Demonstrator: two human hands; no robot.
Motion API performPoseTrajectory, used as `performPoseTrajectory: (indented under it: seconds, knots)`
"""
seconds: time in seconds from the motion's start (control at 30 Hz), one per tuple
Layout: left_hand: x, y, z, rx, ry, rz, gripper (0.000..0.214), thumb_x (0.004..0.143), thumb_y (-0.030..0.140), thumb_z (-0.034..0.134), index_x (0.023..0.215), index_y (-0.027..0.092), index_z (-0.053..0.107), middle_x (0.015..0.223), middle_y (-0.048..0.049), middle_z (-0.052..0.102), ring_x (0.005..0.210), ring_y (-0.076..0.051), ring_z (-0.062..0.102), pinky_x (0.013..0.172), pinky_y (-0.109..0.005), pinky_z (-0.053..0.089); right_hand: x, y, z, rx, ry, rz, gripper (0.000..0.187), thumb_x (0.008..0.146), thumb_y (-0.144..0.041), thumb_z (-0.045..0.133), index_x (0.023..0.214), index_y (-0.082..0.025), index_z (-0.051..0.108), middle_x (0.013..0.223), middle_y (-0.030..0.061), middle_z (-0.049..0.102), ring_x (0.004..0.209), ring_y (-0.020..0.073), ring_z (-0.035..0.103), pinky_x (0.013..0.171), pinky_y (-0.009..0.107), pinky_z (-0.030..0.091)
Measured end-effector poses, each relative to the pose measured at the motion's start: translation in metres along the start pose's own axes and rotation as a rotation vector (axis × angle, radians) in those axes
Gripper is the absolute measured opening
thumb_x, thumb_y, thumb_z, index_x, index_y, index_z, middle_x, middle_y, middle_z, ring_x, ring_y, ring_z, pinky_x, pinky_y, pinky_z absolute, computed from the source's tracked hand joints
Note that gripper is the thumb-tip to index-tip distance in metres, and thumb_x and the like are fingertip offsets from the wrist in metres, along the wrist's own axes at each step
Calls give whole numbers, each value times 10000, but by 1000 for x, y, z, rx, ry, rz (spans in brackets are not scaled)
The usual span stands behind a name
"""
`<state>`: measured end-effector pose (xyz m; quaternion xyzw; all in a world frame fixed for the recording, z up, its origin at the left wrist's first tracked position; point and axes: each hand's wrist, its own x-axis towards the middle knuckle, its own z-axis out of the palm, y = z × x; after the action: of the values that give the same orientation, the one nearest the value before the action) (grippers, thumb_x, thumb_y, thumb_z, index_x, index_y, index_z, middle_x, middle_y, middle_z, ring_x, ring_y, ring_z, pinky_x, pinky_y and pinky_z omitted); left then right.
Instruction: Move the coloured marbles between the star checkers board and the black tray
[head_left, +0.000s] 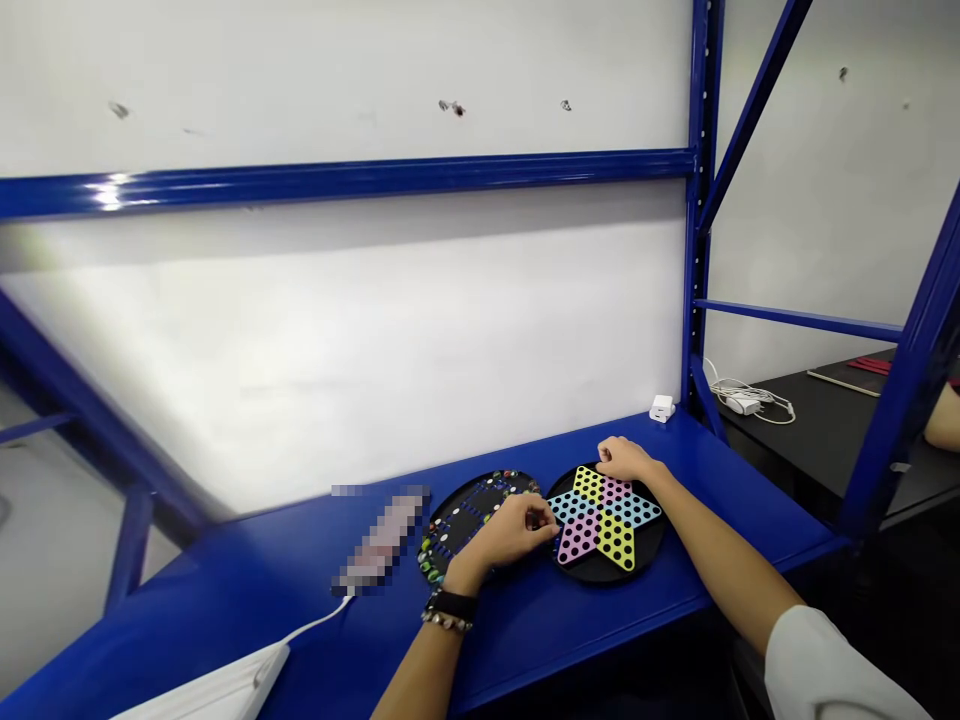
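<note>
A Chinese checkers board (596, 520) with a star of yellow, pink and blue hole-dotted points sits in a round black tray (649, 560). Beside it on the left lies a second round black tray (480, 490) with coloured marbles (429, 560) around its edge. My left hand (514, 530), with a band and beads at the wrist, reaches over that tray; its thumb and fingers are pinched at the star's left side, and anything between them is too small to name. At the board's far rim my right hand (622, 460) has its fingers curled; what they grip is hidden.
A blurred-out phone-like object (386, 535) with a white cable lies left of the trays on the blue tabletop (525, 660). A white box-like item (210, 690) is at front left. A white charger (662, 408) stands near the blue post (694, 250) at back right.
</note>
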<state>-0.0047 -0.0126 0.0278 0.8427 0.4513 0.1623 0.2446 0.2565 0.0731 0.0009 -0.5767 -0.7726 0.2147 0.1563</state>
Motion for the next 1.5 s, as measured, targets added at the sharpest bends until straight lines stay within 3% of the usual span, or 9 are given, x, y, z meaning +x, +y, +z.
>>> performPoseTrajectory:
  seconds: [0.2,0.27,0.33,0.47,0.63,0.87,1.03,1.2,1.5]
  knots:
    - [1,-18,-9,159,444,-102,279,891,314,431,994,216,672,963,-40,687,778,-168,609,761,-305,490,0,2,1,10,1,11,237,761,-237,581,630,-200,387,615,-37,464,545,97,427,543,235,291]
    - [0,-28,-12,221,505,-172,310,902,297,398,1060,218,653,1024,-48,676,800,-178,620,778,-325,500,1,2,1,9,13,9,238,759,-238,582,629,-201,386,616,-35,466,544,99,428,541,237,292]
    - [-1,-34,-13,259,471,-189,332,900,283,389,1097,223,650,1084,-55,668,875,-193,638,816,-335,510,1,1,2,1,30,7,230,756,-233,582,632,-202,391,624,-32,484,556,103,444,545,238,294]
    - [-2,-36,-9,269,335,-95,359,883,244,401,1110,239,680,1164,-61,664,1126,-226,602,985,-355,473,1,0,2,-8,60,18,184,757,-217,585,651,-199,435,671,-19,538,599,110,481,566,236,305]
    - [-1,-31,-4,283,252,-71,350,882,266,449,1137,268,687,1248,-36,660,1251,-250,538,1054,-387,436,0,0,1,-6,71,20,149,756,-212,580,660,-197,468,692,-5,564,627,118,498,570,235,310]
    - [-3,-32,-9,395,264,-228,327,895,266,411,1030,234,707,1146,-70,683,1087,-237,623,957,-359,478,0,2,1,-5,66,6,167,755,-212,568,646,-196,442,679,-11,554,625,114,495,564,231,306]
    - [-1,-31,-5,360,329,-165,373,930,252,354,1114,228,677,1177,-78,648,1102,-231,600,961,-365,468,0,1,0,0,55,10,177,759,-213,575,648,-198,438,665,-13,547,600,114,488,563,237,308]
    - [4,-25,6,368,233,-58,356,937,270,403,1161,264,680,1172,-55,650,1146,-241,556,999,-376,429,-1,-1,0,14,38,23,188,758,-206,581,647,-198,429,663,-19,520,606,113,480,567,236,307]
    - [7,-31,8,411,230,-171,373,960,313,365,1162,269,676,1201,-56,657,1112,-240,577,946,-373,442,2,2,2,0,48,2,191,760,-204,566,646,-198,413,656,-23,520,592,108,466,561,236,297]
